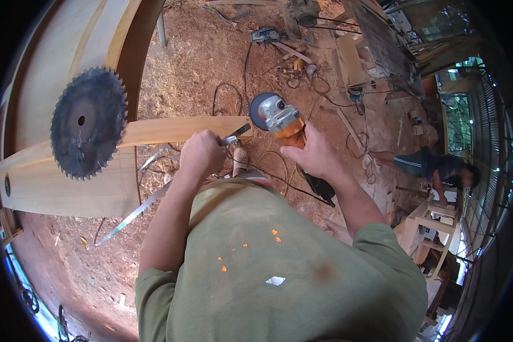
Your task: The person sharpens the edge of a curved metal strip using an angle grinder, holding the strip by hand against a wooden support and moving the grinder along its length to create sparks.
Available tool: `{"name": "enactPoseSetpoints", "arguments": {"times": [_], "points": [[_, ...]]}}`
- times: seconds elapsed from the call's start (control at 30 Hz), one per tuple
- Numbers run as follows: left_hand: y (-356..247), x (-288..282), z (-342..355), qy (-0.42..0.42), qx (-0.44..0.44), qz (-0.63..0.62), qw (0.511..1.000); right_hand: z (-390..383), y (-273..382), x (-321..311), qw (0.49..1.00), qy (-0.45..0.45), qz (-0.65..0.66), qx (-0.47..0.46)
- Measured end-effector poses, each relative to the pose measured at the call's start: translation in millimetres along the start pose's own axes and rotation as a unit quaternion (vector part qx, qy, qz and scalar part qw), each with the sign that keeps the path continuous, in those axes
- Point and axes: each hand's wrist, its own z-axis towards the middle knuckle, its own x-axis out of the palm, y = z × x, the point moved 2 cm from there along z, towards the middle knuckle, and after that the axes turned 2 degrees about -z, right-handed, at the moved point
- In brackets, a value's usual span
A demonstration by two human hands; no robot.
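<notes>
My right hand (316, 155) is wrapped round the orange body of the angle grinder (285, 122), fingers closed tight on it, disc (257, 111) facing left & a bit far from me. The grinder hangs in the air in front of my chest, above the sawdust floor (199, 62), just right of the end of the long plank (182, 130). My left hand (202, 153) is a closed fist pinching a small metal wrench (233, 135), its tip pointing right toward the disc hub. Can't tell if the tip is seated yet; it looks just short of it.

To do this bit well, I reckon: keep the grinder body locked in the right hand w/ wrist stiff so it can't twist, and bring the wrench in square to the hub, not at an angle, or it'll slip. Its black cord (319, 191) trails down near my right side; best it's unplugged before I lean on the nut.

Left of me the big toothed saw blade (88, 122) lies flat on the tabletop (57, 188), well apart from both hands. Another person (439, 168) bends over at far right, not near my work.
</notes>
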Motion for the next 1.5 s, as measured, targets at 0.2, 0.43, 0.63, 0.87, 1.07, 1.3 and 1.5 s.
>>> {"name": "enactPoseSetpoints", "arguments": {"times": [0.2, 0.43, 0.63, 0.87, 1.07, 1.3, 1.5], "points": [[-1, 5, -2, -0.009, -0.001, -0.003, 1.0, -7, -2, 2, 0.997, 0.038, -0.039, 0.057], [-7, 2, -1, -0.008, 0.01, 0.01, 1.0, -4, 5, -1, 0.998, 0.041, -0.016, 0.05], [-8, 4, -3, -0.011, 0.012, 0.004, 1.0, -7, 8, 2, 0.998, 0.038, -0.037, 0.044], [-5, 3, -5, 0.011, -0.001, 0.011, 1.0, -11, 9, 2, 0.997, 0.032, -0.045, 0.046], [29, 36, 10, -0.029, 0.041, 0.041, 0.998, -5, -43, 31, 0.982, -0.142, 0.109, 0.066], [32, 38, 15, -0.159, 0.179, -0.049, 0.97, -6, -77, 29, 0.866, -0.362, 0.343, 0.028], [12, 43, 7, -0.098, 0.142, -0.03, 0.985, -70, -117, 34, 0.768, -0.395, 0.495, 0.092]]}}
